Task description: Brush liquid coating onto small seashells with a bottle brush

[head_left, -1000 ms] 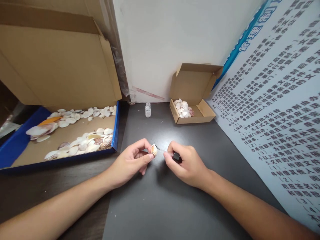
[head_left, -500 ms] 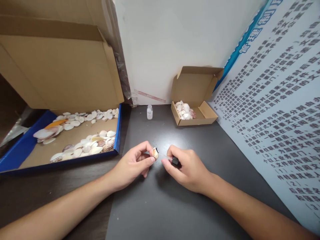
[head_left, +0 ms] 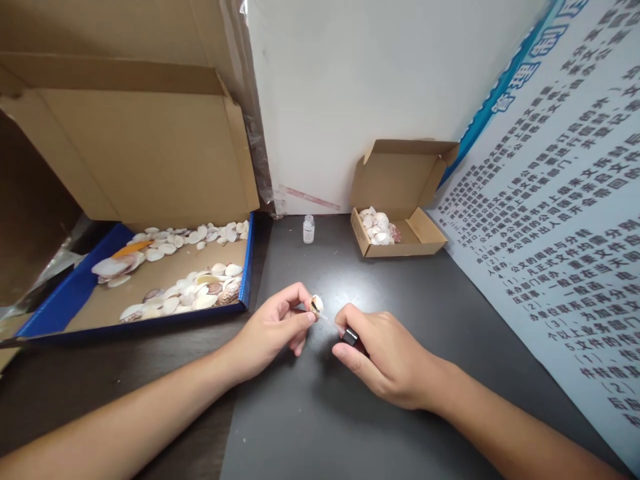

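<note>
My left hand [head_left: 280, 323] pinches a small seashell [head_left: 316, 305] between thumb and index finger, above the dark table. The shell is pale and tan, with a dark patch or opening on the side towards me. Close by on the right, my right hand [head_left: 385, 350] is closed around a black-capped applicator [head_left: 350, 337]. Its thin, clear stem points left at the shell; whether the tip touches the shell I cannot tell. A small clear bottle [head_left: 309, 231] with a printed label stands upright behind both hands, with no cap visible on its neck.
At the left, a blue-sided cardboard box [head_left: 245, 280] with its lid raised holds two groups of seashells. A smaller brown box [head_left: 405, 250] with white and reddish shells stands at the back right. A white panel [head_left: 390, 73] and a printed board [head_left: 565, 220] border the table [head_left: 285, 427].
The view has shifted slightly, so the boxes appear farther right. The shell has been turned, showing its dark patch more to the front. The applicator has tilted, its cap nearer to me.
</note>
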`<state>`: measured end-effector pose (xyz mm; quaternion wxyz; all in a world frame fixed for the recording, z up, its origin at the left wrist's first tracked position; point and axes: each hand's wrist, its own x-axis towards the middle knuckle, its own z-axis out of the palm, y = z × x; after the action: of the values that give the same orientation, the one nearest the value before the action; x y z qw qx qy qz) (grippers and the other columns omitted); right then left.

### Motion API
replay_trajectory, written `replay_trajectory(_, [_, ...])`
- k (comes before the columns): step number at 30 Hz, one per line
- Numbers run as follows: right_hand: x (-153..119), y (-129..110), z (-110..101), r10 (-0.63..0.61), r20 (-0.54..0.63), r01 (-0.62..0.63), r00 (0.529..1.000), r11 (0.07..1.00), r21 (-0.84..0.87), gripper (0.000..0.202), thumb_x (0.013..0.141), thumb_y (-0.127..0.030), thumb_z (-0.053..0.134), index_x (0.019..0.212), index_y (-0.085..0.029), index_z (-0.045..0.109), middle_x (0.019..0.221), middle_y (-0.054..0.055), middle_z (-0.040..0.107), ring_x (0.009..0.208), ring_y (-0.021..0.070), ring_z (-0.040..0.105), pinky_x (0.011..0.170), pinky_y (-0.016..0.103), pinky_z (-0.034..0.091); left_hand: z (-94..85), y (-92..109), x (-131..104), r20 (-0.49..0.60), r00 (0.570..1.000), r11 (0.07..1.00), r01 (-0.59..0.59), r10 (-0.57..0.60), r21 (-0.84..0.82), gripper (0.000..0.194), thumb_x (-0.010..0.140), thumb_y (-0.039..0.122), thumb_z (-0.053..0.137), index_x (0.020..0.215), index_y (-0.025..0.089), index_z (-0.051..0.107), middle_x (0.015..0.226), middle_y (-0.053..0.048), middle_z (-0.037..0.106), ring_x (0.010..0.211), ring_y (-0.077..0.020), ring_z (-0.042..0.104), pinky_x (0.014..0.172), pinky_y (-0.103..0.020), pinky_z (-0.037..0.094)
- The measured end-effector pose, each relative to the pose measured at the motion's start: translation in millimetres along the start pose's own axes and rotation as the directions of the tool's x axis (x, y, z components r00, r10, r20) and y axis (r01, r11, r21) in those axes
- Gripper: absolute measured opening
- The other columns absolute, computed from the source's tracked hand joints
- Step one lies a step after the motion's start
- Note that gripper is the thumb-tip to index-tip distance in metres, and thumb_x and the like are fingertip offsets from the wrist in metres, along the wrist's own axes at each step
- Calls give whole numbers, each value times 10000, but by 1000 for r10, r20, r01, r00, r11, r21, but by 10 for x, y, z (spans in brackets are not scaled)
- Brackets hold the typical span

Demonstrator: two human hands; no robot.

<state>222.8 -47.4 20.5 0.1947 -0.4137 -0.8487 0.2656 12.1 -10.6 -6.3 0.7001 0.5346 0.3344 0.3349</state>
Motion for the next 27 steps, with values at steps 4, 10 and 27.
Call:
replay_trajectory(4, [13,23,-3,30,-73,-31,997,999,-13,203,993,-406,418,921,-217,438,583,-78,417,477,125,379,540,251,278,10,17,1,-31,999,998,12,-14,-55,214,867,318,665,836,201,488,589,88,447,445,-56,411,465,-188,417])
replay_trajectory(10, [-1,50,11,-60,-122,65,991,997,42,289,981,-493,482,908,-214,489,588,-66,502,478,109,438,524,226,311,24,30,0,-42,999,998,10,-13,-69,217,844,308,671,838,195,486,687,61,520,435,-42,419,451,-193,408])
replay_trajectory(27, [10,71,4,13,-210,-1,978,998,59,252,943,-434,578,858,-210,502,531,-91,422,453,90,368,483,206,296,34,44,-7,-58,998,997,18,-23,-81,186,866,301,633,821,194,488,669,68,505,434,-40,404,465,-196,401])
